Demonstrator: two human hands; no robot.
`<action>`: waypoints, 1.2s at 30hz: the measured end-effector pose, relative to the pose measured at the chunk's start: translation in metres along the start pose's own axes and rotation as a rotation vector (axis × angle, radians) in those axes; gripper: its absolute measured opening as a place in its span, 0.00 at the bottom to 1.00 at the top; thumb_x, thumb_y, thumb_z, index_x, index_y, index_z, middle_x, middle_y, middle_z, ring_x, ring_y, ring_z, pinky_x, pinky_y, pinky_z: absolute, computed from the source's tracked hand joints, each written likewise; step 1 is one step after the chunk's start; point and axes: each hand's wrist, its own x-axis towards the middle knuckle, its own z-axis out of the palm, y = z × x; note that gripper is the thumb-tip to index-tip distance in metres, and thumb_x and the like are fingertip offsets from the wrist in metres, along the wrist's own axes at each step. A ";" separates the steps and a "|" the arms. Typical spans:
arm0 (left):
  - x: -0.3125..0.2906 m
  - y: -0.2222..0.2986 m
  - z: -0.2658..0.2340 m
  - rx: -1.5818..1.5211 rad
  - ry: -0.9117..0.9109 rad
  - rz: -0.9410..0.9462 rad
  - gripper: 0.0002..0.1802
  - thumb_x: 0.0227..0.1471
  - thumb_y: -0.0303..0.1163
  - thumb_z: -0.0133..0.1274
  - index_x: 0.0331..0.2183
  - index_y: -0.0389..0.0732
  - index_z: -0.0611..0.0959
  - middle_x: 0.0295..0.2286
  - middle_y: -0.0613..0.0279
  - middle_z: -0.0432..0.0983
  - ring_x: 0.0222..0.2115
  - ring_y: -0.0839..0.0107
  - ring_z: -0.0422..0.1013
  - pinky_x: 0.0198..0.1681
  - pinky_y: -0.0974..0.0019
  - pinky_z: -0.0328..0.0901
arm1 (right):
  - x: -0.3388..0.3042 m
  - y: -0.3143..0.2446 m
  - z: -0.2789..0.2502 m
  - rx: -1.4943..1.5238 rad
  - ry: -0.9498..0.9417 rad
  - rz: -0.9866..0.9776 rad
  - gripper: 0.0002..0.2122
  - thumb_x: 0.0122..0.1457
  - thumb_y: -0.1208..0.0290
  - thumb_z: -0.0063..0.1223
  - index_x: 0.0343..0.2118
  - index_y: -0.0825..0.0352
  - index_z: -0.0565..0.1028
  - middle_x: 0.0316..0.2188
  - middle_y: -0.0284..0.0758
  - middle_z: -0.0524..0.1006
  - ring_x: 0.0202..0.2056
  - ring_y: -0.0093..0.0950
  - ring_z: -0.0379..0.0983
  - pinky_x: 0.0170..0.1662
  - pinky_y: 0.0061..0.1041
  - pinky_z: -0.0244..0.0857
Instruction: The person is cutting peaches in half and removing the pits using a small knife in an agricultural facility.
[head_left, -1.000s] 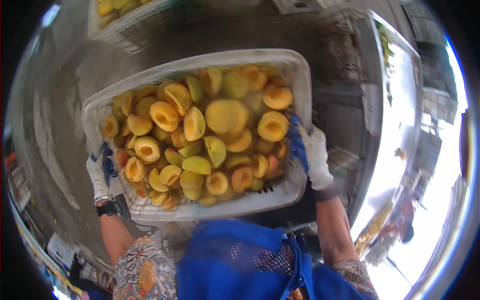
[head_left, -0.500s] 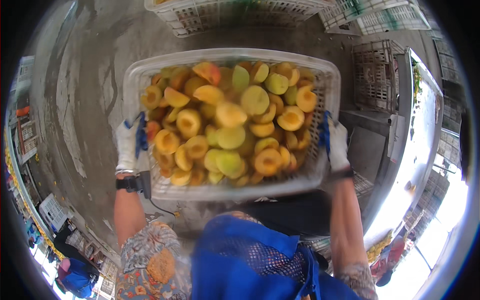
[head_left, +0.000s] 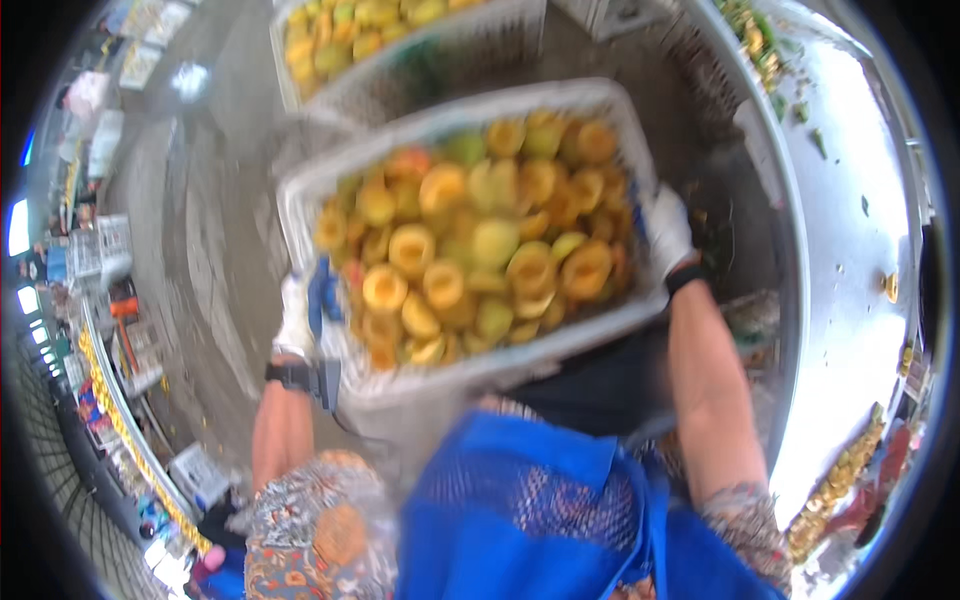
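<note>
Between my hands hangs a white plastic crate [head_left: 455, 385], tilted in view with its right side higher. Halved yellow-orange fruit [head_left: 442, 284], apparently peaches or apricots, fill it, several with hollow centres and some greenish. My left hand [head_left: 297, 318], in a white glove with blue on the fingers, grips the crate's left end. At the opposite end my right hand [head_left: 668, 232], gloved likewise, is closed on the side; its fingers are partly hidden by the rim. Motion blurs the crate and the fruit.
Just beyond stands another white crate [head_left: 440, 62] full of halved fruit. A long shiny metal table [head_left: 850, 250] runs along the right, with leaves and fruit pieces on it. On the left are stacked crates [head_left: 100, 245] and a line of yellow fruit [head_left: 130, 420]. Wet concrete floor [head_left: 215, 230] lies between.
The held crate has turned, its right end now farther from me. The view has swung right; the fruit-filled crate beyond and the metal table show more fully.
</note>
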 end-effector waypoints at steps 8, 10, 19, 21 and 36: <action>0.093 -0.035 -0.044 0.337 0.192 -0.110 0.16 0.51 0.43 0.59 0.27 0.40 0.76 0.13 0.63 0.67 0.09 0.70 0.62 0.10 0.63 0.61 | -0.004 -0.007 0.036 -0.240 0.105 0.065 0.23 0.59 0.52 0.48 0.44 0.72 0.73 0.41 0.54 0.75 0.46 0.52 0.69 0.49 0.43 0.63; 0.090 -0.052 -0.039 0.352 0.222 -0.051 0.14 0.51 0.41 0.59 0.27 0.40 0.77 0.14 0.63 0.68 0.09 0.70 0.63 0.10 0.61 0.62 | 0.005 0.010 0.027 -0.063 -0.068 0.102 0.23 0.59 0.52 0.49 0.42 0.72 0.74 0.40 0.53 0.76 0.45 0.51 0.70 0.47 0.43 0.64; 0.062 -0.034 -0.051 0.357 0.186 0.056 0.15 0.53 0.40 0.57 0.25 0.37 0.79 0.14 0.63 0.70 0.09 0.71 0.64 0.09 0.66 0.59 | -0.010 -0.006 0.027 -0.294 0.085 0.066 0.27 0.57 0.48 0.50 0.42 0.74 0.74 0.38 0.55 0.76 0.43 0.53 0.71 0.45 0.42 0.65; 0.088 -0.044 -0.039 0.358 0.162 0.035 0.13 0.52 0.38 0.57 0.26 0.37 0.79 0.15 0.62 0.72 0.10 0.71 0.66 0.10 0.66 0.60 | 0.010 0.004 0.014 -0.044 -0.064 0.168 0.27 0.58 0.47 0.48 0.42 0.73 0.74 0.39 0.56 0.75 0.45 0.53 0.70 0.47 0.42 0.64; 0.087 -0.034 -0.014 0.272 0.139 0.008 0.12 0.54 0.40 0.55 0.29 0.40 0.77 0.15 0.63 0.67 0.09 0.69 0.61 0.10 0.62 0.59 | 0.024 0.042 0.025 -0.050 0.007 0.116 0.27 0.57 0.50 0.50 0.44 0.74 0.73 0.42 0.56 0.74 0.48 0.52 0.68 0.50 0.41 0.62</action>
